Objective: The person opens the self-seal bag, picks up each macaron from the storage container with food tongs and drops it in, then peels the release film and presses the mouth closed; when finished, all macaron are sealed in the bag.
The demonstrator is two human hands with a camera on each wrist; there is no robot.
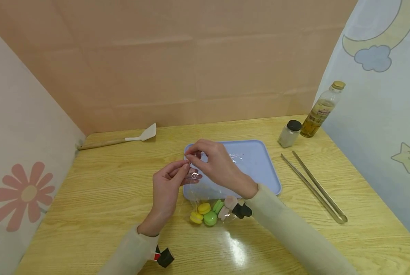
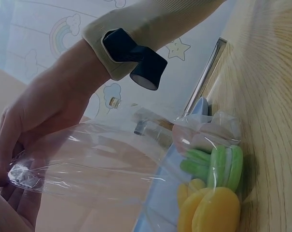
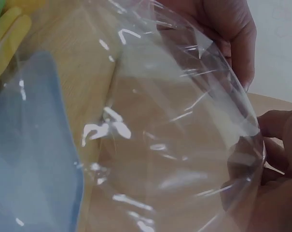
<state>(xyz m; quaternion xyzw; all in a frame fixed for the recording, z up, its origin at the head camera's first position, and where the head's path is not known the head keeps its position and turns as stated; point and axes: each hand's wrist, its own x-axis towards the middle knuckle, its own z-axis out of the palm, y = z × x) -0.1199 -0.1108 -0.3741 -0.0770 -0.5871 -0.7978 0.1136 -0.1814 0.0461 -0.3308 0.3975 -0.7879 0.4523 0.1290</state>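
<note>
A clear plastic bag (image 2: 102, 159) with several macarons (image 1: 210, 218) in yellow, green and pale pink hangs from both hands. Its filled bottom rests on the table in front of the tray. My left hand (image 1: 166, 187) pinches the bag's upper edge between thumb and fingers. Close beside it, my right hand (image 1: 220, 168) pinches the same edge a little higher. In the left wrist view the film is gathered at the fingertips and widens toward the macarons. The right wrist view shows the film (image 3: 160, 130) spread out and shiny.
Behind the bag lies a light blue tray (image 1: 271, 172). Metal tongs (image 1: 316, 189) lie to its right, with a black-lidded jar (image 1: 289, 134) and an oil bottle (image 1: 319, 114) at the back right. A spatula (image 1: 119, 141) with a wooden handle lies at the back left.
</note>
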